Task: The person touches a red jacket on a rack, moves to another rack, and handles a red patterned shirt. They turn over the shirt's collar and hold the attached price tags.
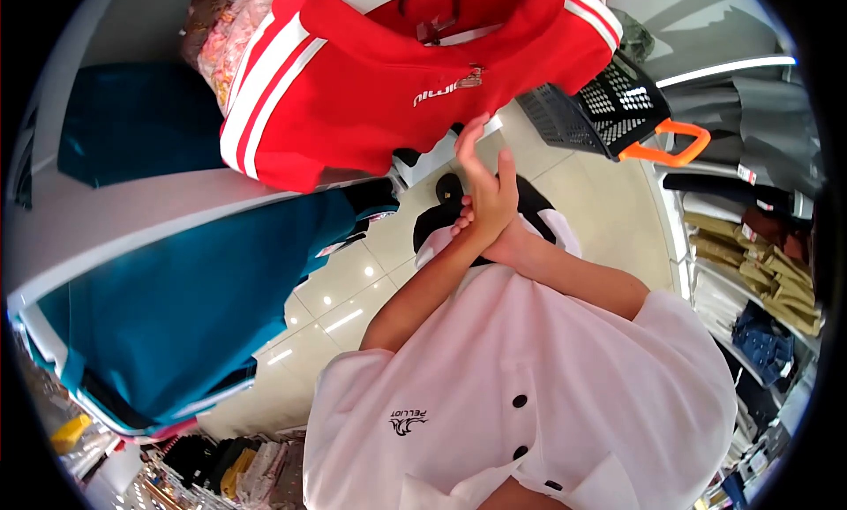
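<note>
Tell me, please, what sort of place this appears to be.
It is most likely a clothing shop: a red top is on display, teal garments hang beside it, and an orange-handled black shopping basket stands nearby.

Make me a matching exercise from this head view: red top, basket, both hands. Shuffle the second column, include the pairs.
Column 1
1. Red top
2. Basket
3. Left hand
4. Right hand

Column 2
A. Wrapped around the left wrist
B. Black, with an orange handle
C. Open, fingers extended
D. Has white stripes

Pairs: 1-D, 2-B, 3-C, 4-A
</note>
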`<state>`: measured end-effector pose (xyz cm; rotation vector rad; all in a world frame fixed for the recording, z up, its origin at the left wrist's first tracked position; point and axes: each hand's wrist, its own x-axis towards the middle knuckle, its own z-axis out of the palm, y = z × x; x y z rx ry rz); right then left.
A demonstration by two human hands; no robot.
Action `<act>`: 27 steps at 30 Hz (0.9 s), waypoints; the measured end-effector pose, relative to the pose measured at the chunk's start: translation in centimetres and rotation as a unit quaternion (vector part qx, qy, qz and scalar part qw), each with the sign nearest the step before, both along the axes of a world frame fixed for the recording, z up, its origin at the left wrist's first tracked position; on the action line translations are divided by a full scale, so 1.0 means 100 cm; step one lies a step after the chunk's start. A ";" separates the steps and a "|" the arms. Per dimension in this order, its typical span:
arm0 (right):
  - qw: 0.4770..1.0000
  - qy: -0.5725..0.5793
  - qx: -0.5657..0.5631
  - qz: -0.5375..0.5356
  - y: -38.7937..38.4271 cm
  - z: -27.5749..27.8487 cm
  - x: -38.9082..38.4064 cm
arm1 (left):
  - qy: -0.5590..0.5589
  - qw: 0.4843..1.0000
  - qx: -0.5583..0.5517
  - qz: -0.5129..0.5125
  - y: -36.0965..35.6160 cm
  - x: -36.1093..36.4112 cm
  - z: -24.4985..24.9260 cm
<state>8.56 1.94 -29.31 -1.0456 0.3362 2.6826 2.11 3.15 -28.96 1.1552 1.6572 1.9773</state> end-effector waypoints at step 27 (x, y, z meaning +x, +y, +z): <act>0.986 -0.086 0.098 0.106 0.082 -0.038 0.104 | 0.028 0.710 -0.644 -0.285 -0.158 -0.006 -0.111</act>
